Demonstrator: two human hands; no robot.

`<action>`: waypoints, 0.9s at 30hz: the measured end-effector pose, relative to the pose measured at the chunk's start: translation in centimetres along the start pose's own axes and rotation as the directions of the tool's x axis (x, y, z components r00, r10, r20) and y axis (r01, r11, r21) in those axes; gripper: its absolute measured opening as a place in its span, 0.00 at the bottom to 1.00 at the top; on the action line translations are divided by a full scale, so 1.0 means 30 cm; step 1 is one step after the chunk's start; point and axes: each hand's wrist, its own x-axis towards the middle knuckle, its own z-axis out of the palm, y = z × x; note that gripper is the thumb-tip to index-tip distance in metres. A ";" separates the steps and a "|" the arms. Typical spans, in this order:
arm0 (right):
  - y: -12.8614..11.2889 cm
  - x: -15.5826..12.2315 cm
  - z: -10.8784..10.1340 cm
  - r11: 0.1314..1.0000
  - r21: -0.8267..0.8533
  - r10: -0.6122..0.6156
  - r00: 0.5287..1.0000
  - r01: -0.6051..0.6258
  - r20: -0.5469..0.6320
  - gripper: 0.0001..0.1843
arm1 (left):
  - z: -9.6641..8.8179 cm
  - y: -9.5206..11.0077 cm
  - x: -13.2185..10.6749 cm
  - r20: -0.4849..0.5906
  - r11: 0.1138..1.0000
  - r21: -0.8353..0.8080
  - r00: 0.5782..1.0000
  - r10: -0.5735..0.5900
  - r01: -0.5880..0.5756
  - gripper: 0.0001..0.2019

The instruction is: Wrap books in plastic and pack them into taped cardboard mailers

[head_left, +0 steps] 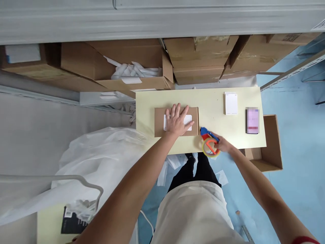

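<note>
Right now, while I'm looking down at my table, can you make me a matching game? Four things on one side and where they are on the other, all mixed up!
Things
1. left hand
2. tape dispenser
3. white stack
4. open carton

Places
A. lying on the pale table
B. partly hidden by the table
C. spread on the closed box
D. in the right hand

Pairs: 1-C, 2-D, 3-A, 4-B

Carton [159, 122] brown, label [188, 121] white. Tape dispenser [205, 136] blue, red, orange; tape roll [204, 149] yellowish. Desk [210, 100] pale yellow. Card stack [231, 103] white. Pixelated item [253, 118] lilac-pink, reddish band. Floor [299, 203] light blue. Shirt [198, 213] white, trousers [183, 174] black.
</note>
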 end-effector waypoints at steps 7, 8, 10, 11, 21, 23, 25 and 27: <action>-0.093 -0.038 0.198 0.820 -0.558 -0.123 0.992 0.125 0.040 0.40 | 0.024 -0.002 0.003 -0.043 0.996 -0.089 0.999 0.027 -0.031 0.38; -0.119 -0.027 0.226 0.776 -0.616 -0.114 0.991 0.134 0.072 0.39 | 0.027 -0.006 0.008 -0.045 0.993 -0.111 0.998 0.036 -0.041 0.39; -0.149 -0.027 0.263 0.737 -0.662 -0.131 0.990 0.133 0.054 0.39 | 0.032 -0.023 0.022 -0.048 0.981 -0.184 0.997 0.055 -0.063 0.40; -0.150 -0.042 0.270 0.743 -0.655 -0.157 0.987 0.134 0.023 0.40 | 0.033 -0.036 0.027 -0.049 0.967 -0.245 0.997 0.060 -0.070 0.40; -0.079 -0.297 0.282 0.795 -0.419 -0.591 0.719 0.439 -0.366 0.37 | -0.001 -0.005 -0.423 -0.389 0.553 -0.820 0.852 -0.350 -0.147 0.26; -0.112 -0.323 0.334 0.699 -0.497 -0.710 0.580 0.514 -0.399 0.37 | -0.005 0.056 -0.540 -0.244 0.433 -0.898 0.907 -0.343 -0.078 0.21; -0.153 -0.345 0.384 0.564 -0.617 -0.824 0.422 0.549 -0.378 0.34 | -0.023 0.111 -0.607 -0.044 0.241 -0.970 0.948 -0.317 0.036 0.22; -0.190 -0.363 0.424 0.407 -0.735 -0.913 0.270 0.542 -0.306 0.28 | -0.059 0.154 -0.629 0.119 0.030 -0.991 0.954 -0.275 0.132 0.25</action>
